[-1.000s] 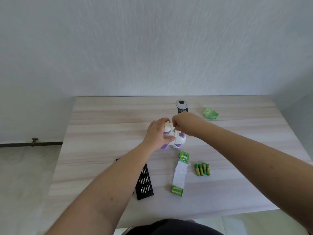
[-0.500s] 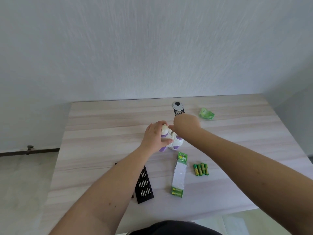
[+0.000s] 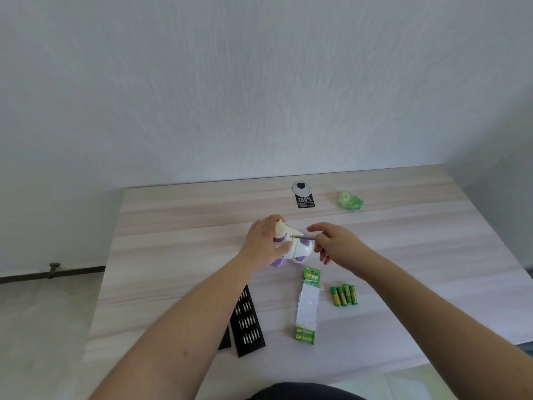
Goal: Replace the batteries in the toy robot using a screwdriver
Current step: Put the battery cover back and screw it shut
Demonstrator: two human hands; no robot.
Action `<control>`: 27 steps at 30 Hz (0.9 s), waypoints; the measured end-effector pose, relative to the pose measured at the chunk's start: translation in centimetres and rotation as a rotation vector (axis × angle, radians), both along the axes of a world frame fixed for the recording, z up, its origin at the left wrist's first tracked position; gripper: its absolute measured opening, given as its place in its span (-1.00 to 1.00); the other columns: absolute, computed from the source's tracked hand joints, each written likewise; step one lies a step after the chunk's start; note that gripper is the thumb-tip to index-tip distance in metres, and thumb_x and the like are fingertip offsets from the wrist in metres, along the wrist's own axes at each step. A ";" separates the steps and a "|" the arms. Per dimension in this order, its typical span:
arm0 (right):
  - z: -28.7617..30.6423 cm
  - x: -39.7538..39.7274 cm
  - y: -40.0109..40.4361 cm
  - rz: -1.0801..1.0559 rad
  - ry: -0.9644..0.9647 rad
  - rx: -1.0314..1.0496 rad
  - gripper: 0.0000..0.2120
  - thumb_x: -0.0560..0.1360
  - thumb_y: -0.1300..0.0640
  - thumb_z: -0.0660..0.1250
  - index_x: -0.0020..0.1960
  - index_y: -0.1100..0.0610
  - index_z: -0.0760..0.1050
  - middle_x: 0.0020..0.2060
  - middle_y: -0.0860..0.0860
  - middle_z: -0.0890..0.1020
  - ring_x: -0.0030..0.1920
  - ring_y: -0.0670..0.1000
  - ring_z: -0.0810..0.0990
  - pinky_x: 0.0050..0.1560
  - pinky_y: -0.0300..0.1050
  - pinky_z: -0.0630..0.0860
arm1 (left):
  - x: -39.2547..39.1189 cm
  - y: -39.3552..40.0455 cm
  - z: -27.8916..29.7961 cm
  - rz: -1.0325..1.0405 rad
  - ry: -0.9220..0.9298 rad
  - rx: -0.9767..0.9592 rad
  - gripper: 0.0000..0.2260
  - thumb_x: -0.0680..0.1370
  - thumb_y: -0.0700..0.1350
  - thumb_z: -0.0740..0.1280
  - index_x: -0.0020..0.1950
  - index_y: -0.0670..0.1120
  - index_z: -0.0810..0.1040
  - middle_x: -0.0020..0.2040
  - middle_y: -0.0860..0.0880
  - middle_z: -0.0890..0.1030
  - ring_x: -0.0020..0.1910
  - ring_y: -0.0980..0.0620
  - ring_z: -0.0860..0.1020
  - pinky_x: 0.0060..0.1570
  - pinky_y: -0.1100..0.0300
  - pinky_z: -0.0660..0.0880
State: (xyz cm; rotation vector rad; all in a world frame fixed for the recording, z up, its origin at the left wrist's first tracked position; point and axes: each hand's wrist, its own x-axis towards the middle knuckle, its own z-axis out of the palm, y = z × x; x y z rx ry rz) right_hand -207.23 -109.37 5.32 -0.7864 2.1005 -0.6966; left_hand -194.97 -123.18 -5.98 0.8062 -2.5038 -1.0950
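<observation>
While my left hand (image 3: pixel 264 243) holds the toy robot (image 3: pixel 291 245) on the table (image 3: pixel 173 226), its fingers curl round the toy's white and purple body. Just to the right, a thin screwdriver (image 3: pixel 304 237) lies level, with its tip touching the toy. My right hand (image 3: pixel 336 243) pinches the screwdriver's other end with its fingers. Below my left fingers sits a black case of bits (image 3: pixel 248 321). Below my right fingers lie a battery pack (image 3: pixel 308 307) and four loose green batteries (image 3: pixel 344 295).
</observation>
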 end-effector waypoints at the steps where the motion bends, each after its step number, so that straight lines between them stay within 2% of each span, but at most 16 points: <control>1: -0.3 0.4 0.7 -0.085 -0.129 -0.057 -0.68 0.59 0.27 0.11 0.29 0.14 0.46 -0.23 0.07 0.61 -0.33 -0.01 0.58 -0.25 -0.14 0.56 | 0.1 -0.1 0.2 -0.017 -0.006 -0.007 -0.46 0.32 0.19 0.23 0.21 -0.06 0.44 0.10 0.04 0.58 0.06 -0.02 0.47 0.16 0.23 0.26; 5: -1.1 2.5 2.7 -0.321 -0.509 -0.219 -0.75 0.59 0.24 0.23 0.26 0.17 0.48 -0.11 0.07 0.68 -0.20 -0.02 0.62 -0.10 -0.12 0.59 | 0.3 -0.7 0.7 -0.079 -0.029 -0.005 -0.45 0.34 0.17 0.27 0.24 -0.10 0.45 0.13 0.01 0.58 0.09 -0.09 0.50 0.18 0.12 0.32; 8: -2.1 3.6 3.6 -0.414 -0.612 -0.234 -0.75 0.60 0.22 0.24 0.27 0.18 0.46 0.00 0.06 0.69 -0.10 0.00 0.63 -0.02 -0.09 0.59 | 0.5 -1.2 -0.2 -0.071 -0.021 -0.150 -0.33 0.32 0.23 0.26 0.35 -0.09 0.40 0.29 -0.04 0.50 0.30 -0.12 0.41 0.31 -0.10 0.31; 10: -2.4 4.2 4.0 -0.437 -0.640 -0.238 -0.75 0.62 0.20 0.22 0.27 0.19 0.46 0.02 0.06 0.69 -0.09 0.00 0.64 -0.06 -0.13 0.60 | 1.0 -1.0 0.1 -0.022 -0.034 -0.147 -0.21 0.33 0.25 0.31 0.48 -0.07 0.26 0.43 -0.04 0.35 0.46 -0.10 0.23 0.44 -0.06 0.15; 12: -2.2 4.8 4.1 -0.439 -0.656 -0.243 -0.76 0.63 0.18 0.19 0.26 0.21 0.47 -0.01 0.06 0.70 -0.11 -0.01 0.64 -0.10 -0.14 0.59 | 2.0 -0.1 1.0 0.077 0.010 -0.031 -0.22 0.40 0.19 0.38 0.52 -0.07 0.20 0.47 -0.02 0.29 0.49 -0.02 0.17 0.43 0.10 0.07; 14: -2.1 5.4 4.1 -0.427 -0.658 -0.239 -0.77 0.64 0.16 0.17 0.23 0.20 0.48 -0.03 0.07 0.70 -0.12 -0.01 0.63 -0.13 -0.16 0.58 | 3.5 1.3 1.8 0.183 0.128 0.008 -0.41 0.49 0.17 0.29 0.45 -0.07 0.33 0.37 0.04 0.38 0.38 0.09 0.28 0.37 0.19 0.15; 16: -1.9 6.1 4.0 -0.387 -0.647 -0.228 -0.79 0.64 0.15 0.15 0.21 0.18 0.47 -0.03 0.08 0.71 -0.12 -0.01 0.63 -0.16 -0.18 0.56 | 5.3 2.8 2.3 0.280 0.218 0.019 -0.62 0.54 0.13 0.21 0.25 -0.05 0.50 0.19 0.06 0.52 0.18 0.11 0.43 0.24 0.20 0.34; 18: -1.7 6.9 3.8 -0.324 -0.617 -0.220 -0.80 0.65 0.13 0.14 0.20 0.16 0.46 -0.04 0.07 0.72 -0.11 -0.02 0.63 -0.15 -0.18 0.54 | 6.8 4.1 3.4 0.334 0.214 0.177 -0.81 0.59 0.06 0.24 0.08 0.00 0.56 0.00 0.08 0.58 0.00 0.10 0.51 0.03 0.29 0.44; 20: -1.6 8.0 3.5 -0.243 -0.569 -0.210 -0.81 0.65 0.12 0.14 0.20 0.13 0.45 -0.05 0.03 0.72 -0.09 -0.03 0.63 -0.11 -0.16 0.53 | 8.0 5.1 4.5 0.310 0.160 0.420 -0.84 0.60 0.05 0.25 0.01 0.04 0.58 -0.08 0.09 0.63 -0.10 0.09 0.55 -0.13 0.37 0.43; 21: -1.6 8.7 3.3 -0.207 -0.549 -0.207 -0.82 0.65 0.12 0.15 0.19 0.12 0.44 -0.05 0.02 0.72 -0.08 -0.04 0.63 -0.09 -0.15 0.53 | 8.5 5.3 4.8 0.291 0.144 0.471 -0.84 0.60 0.06 0.25 0.00 0.05 0.59 -0.09 0.08 0.65 -0.12 0.10 0.56 -0.14 0.35 0.43; 24: -1.6 10.5 2.6 -0.139 -0.498 -0.195 -0.83 0.64 0.10 0.17 0.19 0.12 0.43 -0.06 -0.01 0.72 -0.07 -0.03 0.63 -0.03 -0.09 0.53 | 9.7 5.6 5.7 0.283 0.146 0.520 -0.88 0.59 0.03 0.29 -0.02 0.07 0.61 -0.12 0.09 0.66 -0.15 0.19 0.56 -0.15 0.37 0.45; 26: -1.6 11.4 2.0 -0.121 -0.483 -0.190 -0.83 0.64 0.10 0.17 0.19 0.13 0.41 -0.06 -0.01 0.72 -0.06 -0.03 0.64 -0.04 -0.10 0.53 | 10.4 5.4 6.1 0.308 0.159 0.506 -0.95 0.57 -0.02 0.34 -0.04 0.09 0.61 -0.14 0.10 0.65 -0.17 0.24 0.55 -0.19 0.43 0.44; 27: -1.6 11.9 1.8 -0.110 -0.483 -0.191 -0.83 0.63 0.10 0.17 0.18 0.13 0.41 -0.07 -0.01 0.72 -0.05 -0.04 0.64 -0.05 -0.11 0.53 | 10.8 5.1 6.0 0.326 0.155 0.490 -0.96 0.55 -0.03 0.37 -0.05 0.09 0.61 -0.14 0.09 0.65 -0.17 0.23 0.55 -0.18 0.40 0.46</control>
